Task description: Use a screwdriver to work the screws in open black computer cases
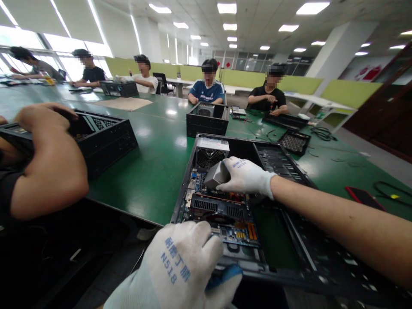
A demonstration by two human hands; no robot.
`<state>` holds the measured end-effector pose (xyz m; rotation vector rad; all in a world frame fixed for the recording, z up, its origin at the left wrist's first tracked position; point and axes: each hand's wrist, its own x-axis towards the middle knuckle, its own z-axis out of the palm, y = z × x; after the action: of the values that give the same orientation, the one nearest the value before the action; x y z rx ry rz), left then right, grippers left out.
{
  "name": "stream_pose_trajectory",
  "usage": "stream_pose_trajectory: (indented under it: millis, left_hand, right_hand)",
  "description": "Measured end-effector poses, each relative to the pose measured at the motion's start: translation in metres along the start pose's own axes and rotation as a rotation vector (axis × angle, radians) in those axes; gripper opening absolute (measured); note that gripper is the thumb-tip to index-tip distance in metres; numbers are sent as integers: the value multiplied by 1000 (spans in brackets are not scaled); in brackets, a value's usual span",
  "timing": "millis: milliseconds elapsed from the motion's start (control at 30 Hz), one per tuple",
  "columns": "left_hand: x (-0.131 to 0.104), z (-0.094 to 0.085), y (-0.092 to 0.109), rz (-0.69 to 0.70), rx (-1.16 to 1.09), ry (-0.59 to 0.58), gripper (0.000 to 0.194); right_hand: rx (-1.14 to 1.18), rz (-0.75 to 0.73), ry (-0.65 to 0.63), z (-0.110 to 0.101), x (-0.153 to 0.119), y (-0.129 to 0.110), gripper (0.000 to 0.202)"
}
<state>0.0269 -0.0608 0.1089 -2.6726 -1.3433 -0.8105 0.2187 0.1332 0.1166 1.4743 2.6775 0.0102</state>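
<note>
At far left, a neighbour's bare, bent arm (51, 167) reaches over a black computer case (111, 141) standing on a glossy green counter (144, 171). Beyond it, a tan sheet (124, 103) lies flat, with three people seated farther back.

At bottom centre is the wearer's left hand (180, 266), in a white glove with blue print. Its fingers are curled at the near edge of an open black computer case (184, 189); whether they grip that edge cannot be told.

Inside this case, a power supply with a round black fan (209, 157) sits at the far left corner, and a blue circuit board (238, 234) lies nearer. Between fan and near edge, above the board, a grey box-shaped part (216, 175) is tilted in the wearer's gloved right hand (246, 177), fingers and thumb closed around it.

Behind, a person in a blue shirt (206, 91) sits at a smaller black case (207, 126). Farther right, a person in black (268, 96) holds an orange-handled tool.

On the right of the counter are a dark tray (294, 141), a coiled black cable (323, 133) and a flat, red-edged object (363, 198).
</note>
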Motion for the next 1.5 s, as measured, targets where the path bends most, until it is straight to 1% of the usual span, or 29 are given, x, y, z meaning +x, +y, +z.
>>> stream_pose_trajectory:
  millis: [67,133,233,300,367,433,567,633,700,800,933,1033,1133,1267,1333,1433,1500]
  left_hand:
    - [-1,2,-1,6,-6,5,25]
    - [-4,4,-1,7,-4,1,24]
    - [-6,6,-2,2,26,38,22]
    - [-6,6,-2,10,40,53,22]
    - [-5,6,-3,21,39,40,24]
    - [-4,6,-3,22,32,47,26]
    - [-2,6,-2,10,30,65,27]
    - [-1,6,-1,11,35,50,26]
    - [-1,7,-2,15,40,34,26]
    - [-4,12,-4,3,40,51,26]
    - [-9,17,-5,-13,15,63,24]
    - [-10,17,-5,-11,5,58,24]
    - [-8,15,-5,-6,17,65,25]
    - [-7,13,-4,-8,44,27,24]
    - [-8,14,-4,-8,40,34,23]
    - [-9,15,-4,-7,32,81,23]
    - [-8,14,-3,-22,38,54,23]
  right_hand:
    - [35,-44,-50,2,-2,-8,63]
    - [32,-56,-68,1,-5,-12,61]
    - [-21,-29,-27,-5,-9,-6,60]
    - [-58,13,49,-12,-10,6,60]
    - [-82,74,128,-20,-10,22,59]
    - [-96,138,180,-27,-11,38,61]
    - [-136,237,254,-37,-14,66,70]
    - [-145,255,272,-40,-16,75,72]
    - [-152,243,261,-40,-17,78,71]
    - [-205,203,235,-35,-16,73,67]
    - [-317,154,175,-25,-7,60,58]
    - [-404,142,138,-21,2,56,55]
    - [-480,121,134,-17,13,57,52]
    - [-527,37,89,-4,28,58,35]
    - [-519,21,66,3,35,59,34]
    - [-497,40,60,8,43,62,38]
    - [-484,87,61,9,47,64,45]
